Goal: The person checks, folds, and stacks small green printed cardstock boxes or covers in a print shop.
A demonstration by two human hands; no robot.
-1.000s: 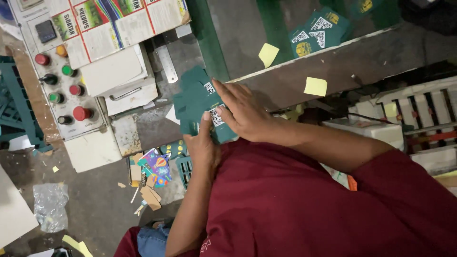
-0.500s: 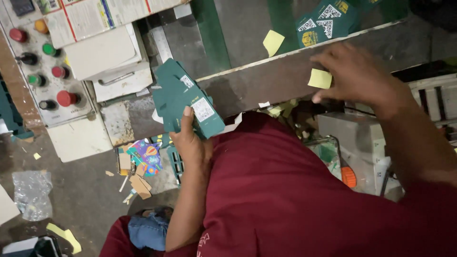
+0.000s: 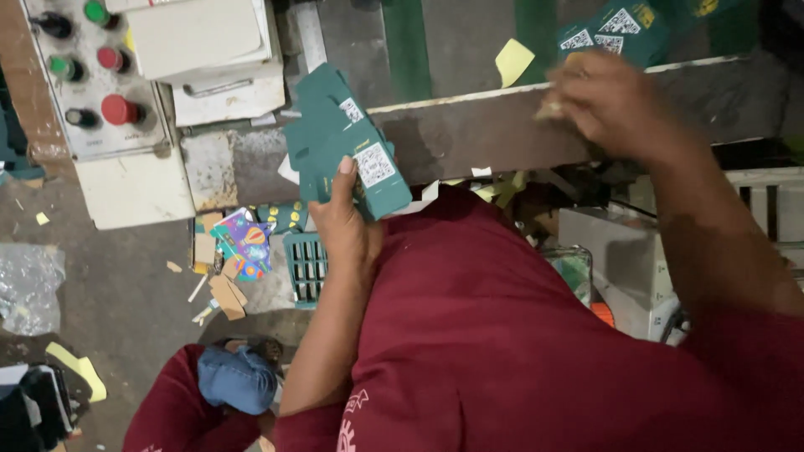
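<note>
Fanning from left hand (image 3: 347,230): flat dark-green carton blanks (image 3: 339,155), white label patches.

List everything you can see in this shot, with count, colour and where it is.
flat carton blanks: small stack, dark green, held in left hand at centre
carton blanks: a few, dark green, ledge top right
paper slip: one, yellow, on ledge
control panel: one, grey, red and green buttons, top left
crate: one, teal, on floor
printed scraps: several, multicoloured, floor beside crate
plastic bag: one, clear, floor left
left hand: grips the stack
right hand: blurred, at ledge, pinching something pale
</note>
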